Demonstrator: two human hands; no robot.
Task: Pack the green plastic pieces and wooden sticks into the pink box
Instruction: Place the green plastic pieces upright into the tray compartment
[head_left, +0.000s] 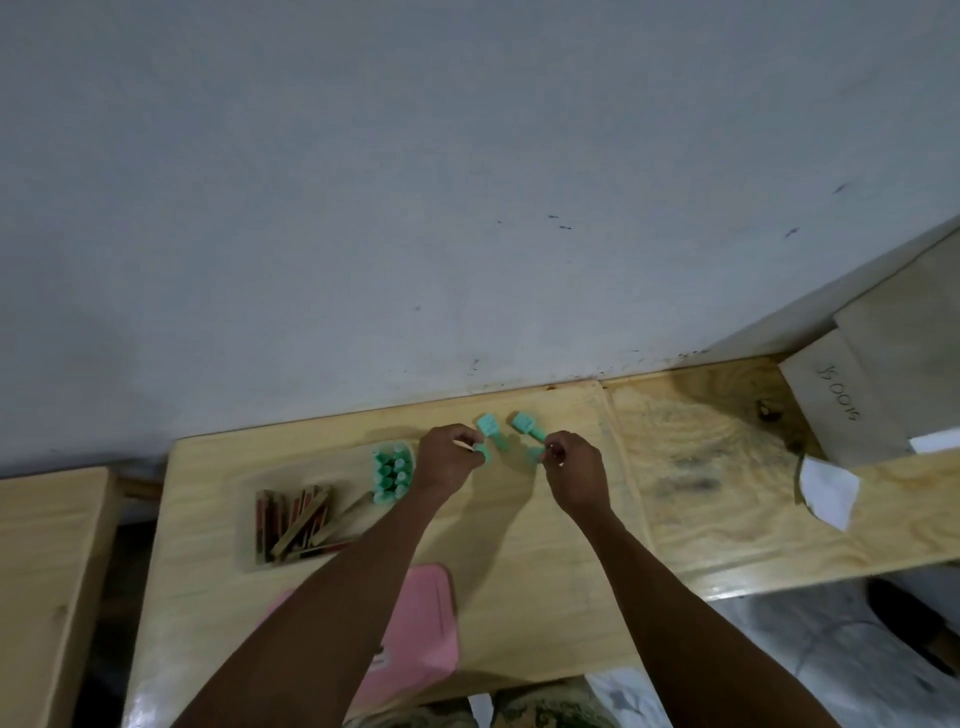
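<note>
Green plastic pieces: two loose ones at far edge of the pale wooden table (545, 545), left piece (487, 427) & right piece (525, 425), flat paddle-like heads pointing away, stems toward the person. Left hand (448, 460) pinches stem end of left one, right hand (574, 470) pinches stem of right one, both w/ thumb + fingertips closed on the plastic; looks like there's a thin wooden bit in the left fingers too, can't confirm.

Rest of green pieces (392, 474) already stand bunched in a shallow wooden tray (249, 519) just left of the left hand, w/ the red-sided wooden sticks (296, 519) piled in same tray. Pink plastic box (421, 634) sits near edge, well apart from the grabs, partly under left forearm.

Step IMO: picking up the last two strays. Tips:
- grip at stem, lift straight, don't drag on ply
- keep heads aligned same way so they nest
- clear left forearm before dropping anything in box
- small, light, slick: pinch firm, else they flick off.
</note>
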